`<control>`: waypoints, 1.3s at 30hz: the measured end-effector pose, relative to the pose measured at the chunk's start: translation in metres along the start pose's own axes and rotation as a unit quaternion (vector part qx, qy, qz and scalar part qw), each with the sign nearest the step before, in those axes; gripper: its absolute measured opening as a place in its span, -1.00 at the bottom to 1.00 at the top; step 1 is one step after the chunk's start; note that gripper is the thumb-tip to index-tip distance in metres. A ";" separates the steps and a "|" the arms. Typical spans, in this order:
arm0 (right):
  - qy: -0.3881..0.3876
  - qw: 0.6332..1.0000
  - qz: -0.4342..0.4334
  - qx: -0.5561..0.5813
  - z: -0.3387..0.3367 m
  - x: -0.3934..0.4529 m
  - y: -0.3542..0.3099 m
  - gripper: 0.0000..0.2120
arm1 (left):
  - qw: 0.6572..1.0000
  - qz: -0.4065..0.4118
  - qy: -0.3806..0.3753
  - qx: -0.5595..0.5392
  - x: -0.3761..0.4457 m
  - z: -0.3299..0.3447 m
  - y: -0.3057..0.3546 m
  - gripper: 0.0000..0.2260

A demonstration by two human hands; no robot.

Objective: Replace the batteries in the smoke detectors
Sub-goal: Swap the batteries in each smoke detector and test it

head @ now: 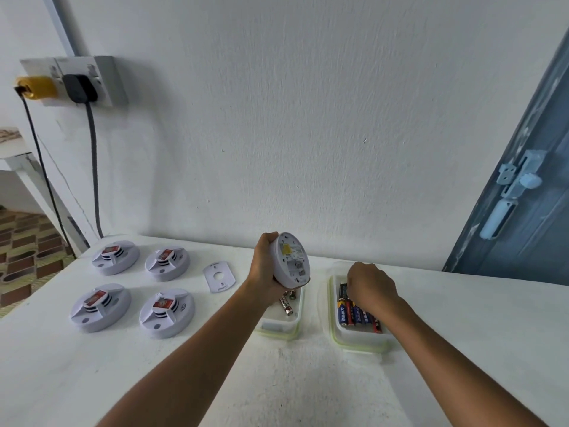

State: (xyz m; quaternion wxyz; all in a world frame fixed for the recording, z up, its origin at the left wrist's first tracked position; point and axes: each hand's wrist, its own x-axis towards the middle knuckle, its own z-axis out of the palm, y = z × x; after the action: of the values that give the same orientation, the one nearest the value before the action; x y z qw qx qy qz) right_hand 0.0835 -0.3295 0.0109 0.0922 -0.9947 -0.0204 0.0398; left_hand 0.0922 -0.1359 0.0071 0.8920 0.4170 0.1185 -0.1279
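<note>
At lower centre, the left hand point(264, 269) wraps its fingers round the rim of a round white plastic smoke detector point(291, 260), back open. It looks light, rigid and smooth; the rim seems the safest hold. The right hand point(371, 285) curls into the clear plastic box point(334, 329) of small, slippery-looking batteries point(357, 315); whether it pinches one is hidden.

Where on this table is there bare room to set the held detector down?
Bare table lies between the two forearms, in front of both containers, and right of the battery container. Crowded: the left, with four detectors and a mounting plate.
</note>
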 end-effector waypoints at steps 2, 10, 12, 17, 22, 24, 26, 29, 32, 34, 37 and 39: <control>0.058 0.994 -0.053 0.076 0.002 0.001 -0.007 -0.89 | 1.000 0.020 -0.002 -0.021 -0.003 -0.010 0.007 -0.72; 0.037 0.967 -0.236 0.087 0.017 0.003 -0.074 -0.83 | 0.994 0.052 0.052 -0.084 -0.010 -0.051 0.032 -0.57; 0.018 0.974 -0.224 -0.038 0.026 0.003 -0.096 -0.88 | 0.992 0.051 0.064 -0.093 -0.012 -0.060 0.033 -0.54; -0.025 0.971 -0.171 -0.163 0.037 0.002 -0.122 -0.85 | 0.994 0.052 0.036 -0.092 -0.020 -0.070 0.033 -0.68; -0.009 0.988 -0.149 -0.037 0.037 0.004 -0.121 -0.81 | 0.994 0.051 0.017 -0.099 -0.030 -0.077 0.041 -0.65; -0.032 0.974 -0.126 0.188 0.024 0.009 -0.115 -0.83 | 0.992 0.062 0.009 -0.107 -0.034 -0.079 0.046 -0.63; -0.095 0.893 -0.108 0.428 0.011 0.011 -0.107 -0.79 | 0.992 0.069 0.004 -0.108 -0.035 -0.081 0.049 -0.60; -0.182 0.783 -0.107 0.585 -0.002 0.007 -0.099 -0.68 | 0.992 0.069 0.000 -0.102 -0.037 -0.079 0.051 -0.59; -0.199 0.763 -0.122 0.603 -0.003 0.006 -0.095 -0.71 | 0.994 0.065 -0.004 -0.093 -0.039 -0.076 0.050 -0.61; -0.192 0.760 -0.127 0.608 -0.002 0.005 -0.094 -0.73 | 0.994 0.063 -0.004 -0.085 -0.041 -0.073 0.048 -0.61; -0.136 0.777 -0.124 0.601 -0.003 0.005 -0.095 -0.75 | 0.995 0.053 -0.006 -0.083 -0.044 -0.067 0.047 -0.60; -0.105 0.762 -0.117 0.628 -0.004 0.005 -0.098 -0.83 | 0.995 0.049 -0.011 -0.083 -0.045 -0.063 0.046 -0.59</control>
State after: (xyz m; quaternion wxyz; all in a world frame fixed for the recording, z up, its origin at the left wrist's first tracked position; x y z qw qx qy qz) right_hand 0.0851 -0.2341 0.0330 0.6973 -0.6938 -0.1169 0.1370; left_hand 0.0584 -0.0527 0.0149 0.9301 0.3451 0.0985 -0.0782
